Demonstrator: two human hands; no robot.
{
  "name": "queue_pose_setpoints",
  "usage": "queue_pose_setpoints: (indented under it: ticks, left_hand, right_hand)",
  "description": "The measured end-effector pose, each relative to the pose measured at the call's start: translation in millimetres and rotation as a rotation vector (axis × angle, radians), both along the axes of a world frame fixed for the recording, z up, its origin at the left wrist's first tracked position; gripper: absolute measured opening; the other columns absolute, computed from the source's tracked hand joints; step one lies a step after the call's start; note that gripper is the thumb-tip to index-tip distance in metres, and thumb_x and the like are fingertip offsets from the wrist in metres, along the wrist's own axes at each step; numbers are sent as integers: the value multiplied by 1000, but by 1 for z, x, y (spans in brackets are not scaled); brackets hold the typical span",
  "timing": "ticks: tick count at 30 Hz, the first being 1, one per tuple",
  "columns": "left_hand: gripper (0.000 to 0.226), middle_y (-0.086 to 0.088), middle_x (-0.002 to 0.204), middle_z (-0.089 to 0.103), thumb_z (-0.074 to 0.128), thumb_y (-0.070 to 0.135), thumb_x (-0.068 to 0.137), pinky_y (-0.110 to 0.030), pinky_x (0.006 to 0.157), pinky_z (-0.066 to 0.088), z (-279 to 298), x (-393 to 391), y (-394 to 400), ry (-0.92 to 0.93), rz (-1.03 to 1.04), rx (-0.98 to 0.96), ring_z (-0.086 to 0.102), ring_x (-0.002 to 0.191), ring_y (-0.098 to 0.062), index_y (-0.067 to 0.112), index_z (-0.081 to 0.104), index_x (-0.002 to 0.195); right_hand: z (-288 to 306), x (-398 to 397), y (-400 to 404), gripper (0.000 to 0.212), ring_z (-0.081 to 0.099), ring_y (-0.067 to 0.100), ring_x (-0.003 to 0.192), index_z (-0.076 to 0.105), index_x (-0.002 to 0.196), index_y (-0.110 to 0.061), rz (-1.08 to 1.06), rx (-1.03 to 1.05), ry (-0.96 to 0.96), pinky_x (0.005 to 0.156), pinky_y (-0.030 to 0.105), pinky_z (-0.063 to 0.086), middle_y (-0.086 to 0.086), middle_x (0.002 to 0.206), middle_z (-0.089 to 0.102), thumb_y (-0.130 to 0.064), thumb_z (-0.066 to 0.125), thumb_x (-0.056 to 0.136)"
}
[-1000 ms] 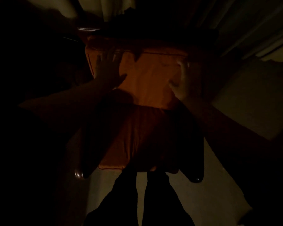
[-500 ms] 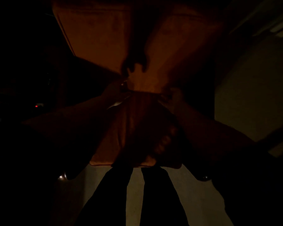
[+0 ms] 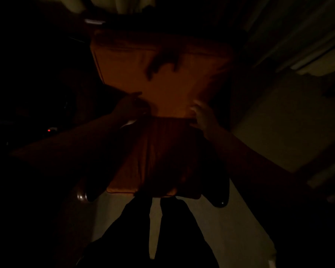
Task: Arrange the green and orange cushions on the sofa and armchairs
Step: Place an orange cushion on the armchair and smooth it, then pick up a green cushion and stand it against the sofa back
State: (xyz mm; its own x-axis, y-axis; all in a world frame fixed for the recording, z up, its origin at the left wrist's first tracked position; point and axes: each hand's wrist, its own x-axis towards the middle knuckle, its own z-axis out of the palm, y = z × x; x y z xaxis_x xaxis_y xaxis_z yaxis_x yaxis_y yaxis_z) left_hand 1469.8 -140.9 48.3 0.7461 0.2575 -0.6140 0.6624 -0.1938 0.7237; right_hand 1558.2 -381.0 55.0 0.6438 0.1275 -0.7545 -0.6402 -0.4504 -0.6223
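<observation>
The room is very dim. An orange cushion [image 3: 162, 74] stands upright against the back of an armchair, above the orange seat cushion [image 3: 159, 151]. My left hand [image 3: 130, 105] is at the upright cushion's lower left corner with fingers curled on its edge. At its lower right corner, my right hand [image 3: 203, 115] grips where it meets the seat. No green cushion is in view.
The armchair's dark arms end in glossy fronts at the left [image 3: 83, 196] and right [image 3: 220, 200]. My dark-trousered legs [image 3: 174, 229] stand on the pale floor [image 3: 230, 219] right before the seat. Pale curtains [image 3: 298, 45] hang at the right, and a small red light [image 3: 49, 130] glows at the left.
A second ago both hands lay flat on the upright cushion's face. They have slid down to its lower corners, and the view has shifted slightly back.
</observation>
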Motion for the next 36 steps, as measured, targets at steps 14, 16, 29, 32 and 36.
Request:
queue_pose_setpoints:
  ticks: [14,16,29,32,36]
  left_hand:
    - [34,-4,119,68,69,35,89,-28,91,47,175,-208,-17,15,16,352,63,109,-17,16,67,118]
    - [30,-4,116,69,69,32,90,-33,97,48,182,-269,-19,13,97,365,63,111,-19,15,70,115]
    - [12,-3,90,74,70,31,89,-41,82,57,220,-703,-31,104,897,412,71,83,-18,24,74,98]
    - [13,-3,90,75,70,26,89,-45,82,59,217,-809,-41,144,1053,397,72,83,-19,25,73,101]
    - [10,-5,89,76,72,24,87,-46,82,58,220,-930,-52,168,1230,409,72,84,-23,22,74,97]
  right_hand:
    - [162,-134,33,23,66,9,88,66,120,-27,893,24,-485,67,25,51,-12,105,65,-35,58,99]
    - [171,-173,52,22,68,16,86,66,119,-25,1049,61,-501,64,26,49,-5,100,68,-33,60,99]
    - [210,-514,210,8,70,13,82,70,100,-36,1695,360,-588,70,36,59,-5,92,70,-35,65,94]
    - [209,-617,239,7,69,14,83,69,101,-31,1807,416,-571,67,28,57,-4,92,69,-31,64,95]
    - [207,-749,269,8,68,14,85,69,101,-32,1891,486,-529,67,27,56,-7,93,66,-33,64,96]
